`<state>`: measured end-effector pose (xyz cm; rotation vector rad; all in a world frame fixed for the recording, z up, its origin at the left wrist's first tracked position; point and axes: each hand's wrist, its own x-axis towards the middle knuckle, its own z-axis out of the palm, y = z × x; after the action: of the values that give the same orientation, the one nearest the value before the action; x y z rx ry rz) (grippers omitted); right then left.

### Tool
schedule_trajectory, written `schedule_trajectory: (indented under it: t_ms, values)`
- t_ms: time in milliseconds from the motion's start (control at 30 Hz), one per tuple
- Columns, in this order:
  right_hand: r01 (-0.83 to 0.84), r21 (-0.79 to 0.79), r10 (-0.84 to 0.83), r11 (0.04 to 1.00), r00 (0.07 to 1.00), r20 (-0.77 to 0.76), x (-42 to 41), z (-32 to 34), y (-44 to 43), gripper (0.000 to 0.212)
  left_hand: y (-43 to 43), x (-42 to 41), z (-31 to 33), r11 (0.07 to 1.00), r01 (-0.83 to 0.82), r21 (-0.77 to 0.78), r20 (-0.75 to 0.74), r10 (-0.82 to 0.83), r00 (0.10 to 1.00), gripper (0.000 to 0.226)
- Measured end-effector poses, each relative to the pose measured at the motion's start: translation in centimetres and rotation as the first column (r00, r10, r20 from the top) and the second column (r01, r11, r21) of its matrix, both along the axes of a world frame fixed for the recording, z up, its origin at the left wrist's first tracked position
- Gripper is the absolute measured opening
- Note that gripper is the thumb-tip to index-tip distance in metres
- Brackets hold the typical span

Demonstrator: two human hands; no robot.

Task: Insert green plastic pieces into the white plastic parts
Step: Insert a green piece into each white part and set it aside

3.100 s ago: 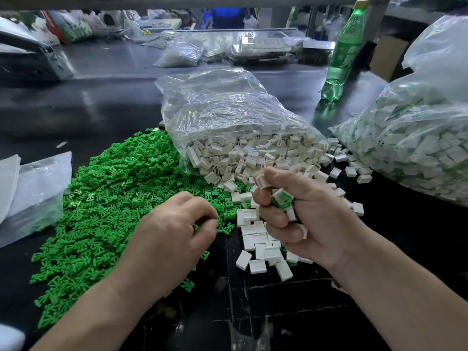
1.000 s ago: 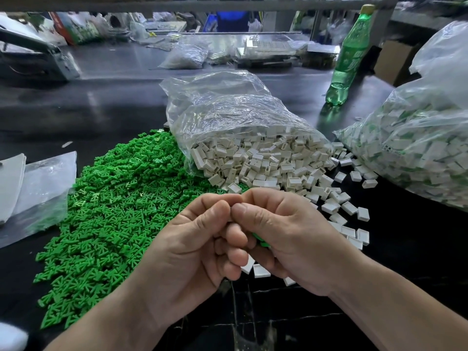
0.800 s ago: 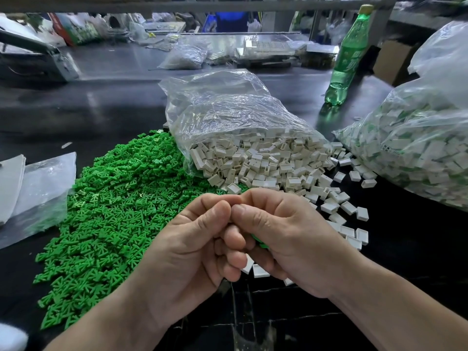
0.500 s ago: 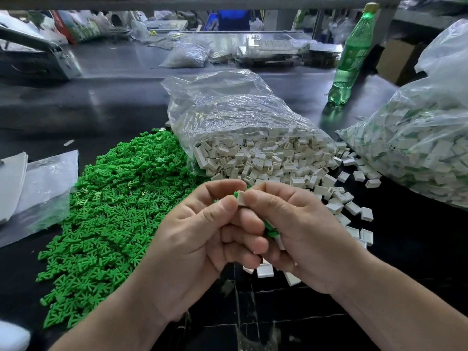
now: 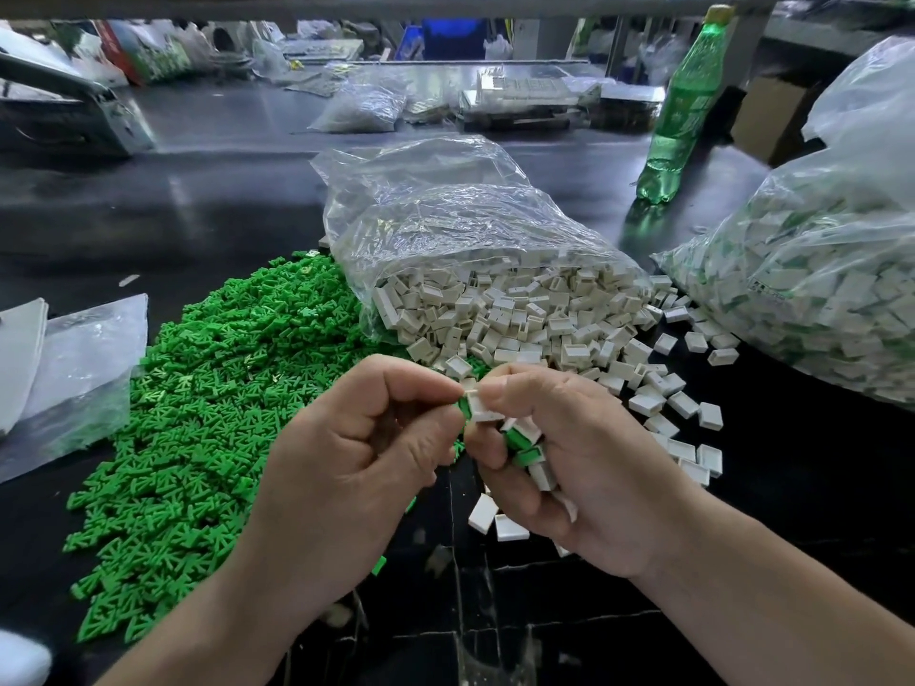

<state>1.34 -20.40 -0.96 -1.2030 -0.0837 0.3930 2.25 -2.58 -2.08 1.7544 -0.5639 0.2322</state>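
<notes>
While both forearms reach in from the bottom edge, the two hands meet above the dark table [image 5: 792,512]. The left hand [image 5: 356,467] is curled with its knuckles up, and its thumb and forefinger pinch a green piece [image 5: 464,404] at their tips. The right hand [image 5: 584,467] faces it with the palm turned inward, its thumb and forefinger pinching a white part [image 5: 484,409] that touches the green piece. How far the piece has gone in cannot be told. The right hand's lower fingers curl round several filled parts [image 5: 524,440] cradled against the palm.

Just below that hand, a few loose white parts [image 5: 495,519] lie on the table. To the left spreads a green pile [image 5: 213,403], with a flat plastic sheet [image 5: 79,368] beside its far-left edge. Beyond the hands, an open clear bag [image 5: 460,225] lies on its side, and a white heap [image 5: 534,314] spills from its mouth toward the fingers. At the right sits a larger bag [image 5: 817,269] packed with white and green parts. Farther back, a green bottle [image 5: 686,106] stands upright.
</notes>
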Motion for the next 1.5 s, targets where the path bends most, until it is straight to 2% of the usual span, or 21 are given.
schedule_trajectory:
  t_ms: [67,133,200,267,333,400,467,600,700,767,867,933,1067,1167,1300,1367,1500]
  values:
    - [-0.062,0.181,0.067,0.982,0.997,-0.025,0.2,0.1,-0.2,0.012,0.0,0.0,0.2,1.0,0.0,0.021,0.0,0.0,1.0,0.011]
    - [-0.12,0.445,0.137,0.888,0.991,-0.007,0.6,0.2,-0.7,0.014,0.3,0.2,0.4,0.994,-0.038,0.099,-0.011,0.04,0.999,0.012]
    - [-0.139,0.591,0.157,0.794,0.987,0.021,1.0,0.4,-1.3,0.021,0.9,0.6,0.4,0.965,-0.062,0.254,-0.002,0.065,0.998,0.013]
    - [-0.121,0.612,0.135,0.782,0.991,0.023,1.2,0.5,-1.7,0.02,1.1,0.7,0.1,0.873,-0.03,0.487,0.033,0.016,0.999,0.026]
    - [-0.082,0.609,0.111,0.789,0.994,-0.01,1.4,0.3,-2.0,0.019,0.6,0.4,-0.7,0.706,-0.038,0.707,0.098,-0.045,0.994,0.045]
    - [-0.032,0.581,0.076,0.813,0.996,-0.052,1.5,0.2,-2.2,0.017,-0.3,0.0,-1.2,0.61,-0.091,0.787,0.171,-0.074,0.982,0.05]
    - [0.021,0.535,0.035,0.844,0.995,-0.095,1.6,0.1,-2.3,0.015,-0.7,-0.1,-1.2,0.589,-0.084,0.804,0.18,-0.106,0.978,0.044]
    - [0.056,0.458,0.001,0.887,0.992,-0.124,1.7,-0.2,-2.4,0.007,-0.8,0.0,-1.2,0.6,-0.076,0.796,0.208,-0.153,0.966,0.031]
    - [0.1,0.351,-0.058,0.931,0.99,-0.129,1.6,-0.3,-2.3,0.012,-0.9,0.1,-1.1,0.633,-0.107,0.767,0.226,-0.109,0.968,0.025]
    - [0.12,0.241,-0.095,0.963,0.989,-0.111,1.5,-0.3,-2.2,0.015,-0.7,0.2,-0.8,0.735,-0.141,0.663,0.195,0.013,0.981,0.017]
    - [0.093,0.028,-0.09,0.995,0.993,-0.076,1.1,-0.5,-1.7,0.012,-0.4,0.2,-0.2,0.89,-0.201,0.409,0.08,0.185,0.98,0.007]
    - [0.064,-0.1,-0.068,0.993,0.997,-0.037,0.8,-0.6,-1.0,0.005,-0.3,0.0,0.0,0.939,-0.2,0.28,-0.001,0.209,0.978,0.013]
    - [0.071,-0.224,-0.072,0.972,0.997,0.003,0.5,-0.6,-0.4,0.017,-0.6,-0.3,0.2,0.974,-0.127,0.189,-0.071,0.143,0.987,0.024]
    - [0.078,-0.224,-0.083,0.971,0.997,-0.012,0.5,-0.5,-0.5,0.02,-0.6,-0.3,0.1,0.996,0.011,0.092,-0.167,0.004,0.986,0.026]
    - [0.028,-0.132,-0.034,0.991,0.999,-0.039,0.5,-0.2,-1.0,0.018,-0.1,0.2,0.0,0.976,0.185,-0.113,-0.317,-0.212,0.924,0.028]
    - [-0.028,-0.098,0.023,0.995,0.999,-0.047,0.6,-0.1,-1.2,0.018,-0.1,0.3,0.0,0.972,0.198,-0.126,-0.317,-0.229,0.92,0.029]
    - [-0.104,-0.005,0.104,0.995,0.991,-0.082,0.7,-0.3,-1.2,0.014,-0.5,-0.2,0.0,0.983,0.177,-0.044,-0.233,-0.182,0.955,0.029]
